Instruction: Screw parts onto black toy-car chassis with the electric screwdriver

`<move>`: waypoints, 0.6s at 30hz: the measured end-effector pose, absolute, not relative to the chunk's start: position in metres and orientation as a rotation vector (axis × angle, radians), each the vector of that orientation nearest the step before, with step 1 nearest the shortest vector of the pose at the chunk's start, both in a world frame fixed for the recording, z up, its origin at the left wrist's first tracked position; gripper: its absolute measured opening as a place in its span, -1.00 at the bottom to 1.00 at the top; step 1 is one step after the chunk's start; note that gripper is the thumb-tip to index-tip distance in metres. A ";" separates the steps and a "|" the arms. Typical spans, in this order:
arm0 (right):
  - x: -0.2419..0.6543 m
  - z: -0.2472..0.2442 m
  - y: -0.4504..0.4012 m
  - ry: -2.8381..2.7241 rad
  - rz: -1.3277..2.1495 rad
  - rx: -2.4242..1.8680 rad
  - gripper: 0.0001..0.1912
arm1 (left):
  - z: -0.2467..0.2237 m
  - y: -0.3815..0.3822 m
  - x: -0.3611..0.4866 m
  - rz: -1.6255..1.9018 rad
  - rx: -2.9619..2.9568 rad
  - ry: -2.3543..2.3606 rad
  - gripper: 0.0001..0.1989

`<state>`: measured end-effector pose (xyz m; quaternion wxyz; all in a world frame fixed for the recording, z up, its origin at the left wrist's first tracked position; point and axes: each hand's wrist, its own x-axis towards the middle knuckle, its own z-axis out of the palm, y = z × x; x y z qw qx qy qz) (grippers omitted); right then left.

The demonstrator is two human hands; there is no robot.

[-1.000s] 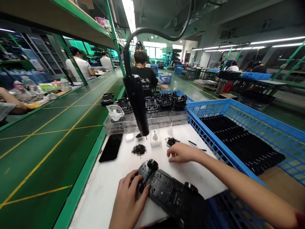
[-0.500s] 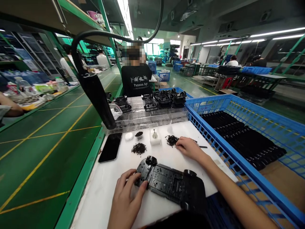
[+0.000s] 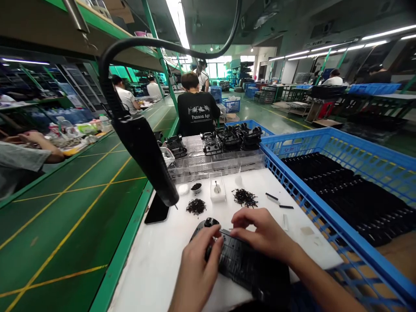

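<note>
A black toy car chassis (image 3: 242, 260) lies underside up on the white work board (image 3: 143, 268). My left hand (image 3: 199, 260) is over its left end, thumb and forefinger drawn close together in a pinch. Just right of it, my right hand (image 3: 264, 232) hovers above the chassis's far edge with fingertips pinched. Whatever small thing either hand holds is hidden. Behind the hands are two heaps of small black screws, a left heap (image 3: 196, 206) and a right heap (image 3: 244, 197). Between them stands a clear square box (image 3: 217, 188) with a small upright pin.
A black electric screwdriver (image 3: 146, 158) hangs at the left, above a phone (image 3: 157, 210). A blue crate (image 3: 302, 186) of black parts borders the right side. More chassis (image 3: 230, 138) are stacked at the back. A co-worker (image 3: 198, 108) sits ahead, facing away.
My right hand has left the right screw heap and come back over the chassis. My left hand has shifted from the chassis's end onto its top. The view has turned slightly left.
</note>
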<state>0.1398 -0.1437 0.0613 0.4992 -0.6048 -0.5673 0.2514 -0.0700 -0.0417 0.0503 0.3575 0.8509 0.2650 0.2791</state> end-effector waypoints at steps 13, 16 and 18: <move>0.105 0.058 -0.170 -1.212 0.961 -1.205 -0.50 | 0.048 -0.086 -0.091 1.001 2.275 0.463 -0.73; 0.102 0.062 -0.175 -1.190 0.954 -1.160 -0.45 | 0.054 -0.090 -0.092 1.019 2.216 0.550 -0.80; 0.101 0.066 -0.180 -1.169 0.957 -1.190 -0.59 | 0.056 -0.092 -0.091 0.997 2.164 0.582 -0.84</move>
